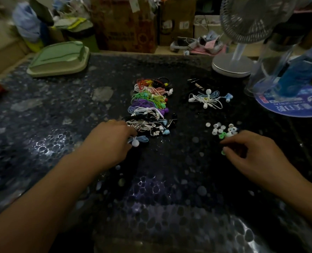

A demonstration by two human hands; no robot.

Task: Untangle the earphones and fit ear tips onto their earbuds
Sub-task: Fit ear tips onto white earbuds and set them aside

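Observation:
A row of coiled earphones (149,105) in several colours lies in the middle of the dark table (160,189). My left hand (111,141) grips a light blue coiled earphone (139,140) with a white earbud, at the near end of the row. A loose white and blue earphone tangle (208,97) lies to the right of the row. Several white ear tips and a green one (222,130) are scattered nearer to me. My right hand (252,154) pinches a green ear tip (223,152) just in front of that scatter.
A white desk fan (233,64) stands at the back right, beside a clear bottle (272,66) and a blue bottle (297,70) on a round blue mat (286,106). A green lidded box (58,59) sits back left. Cardboard boxes (126,24) line the far edge.

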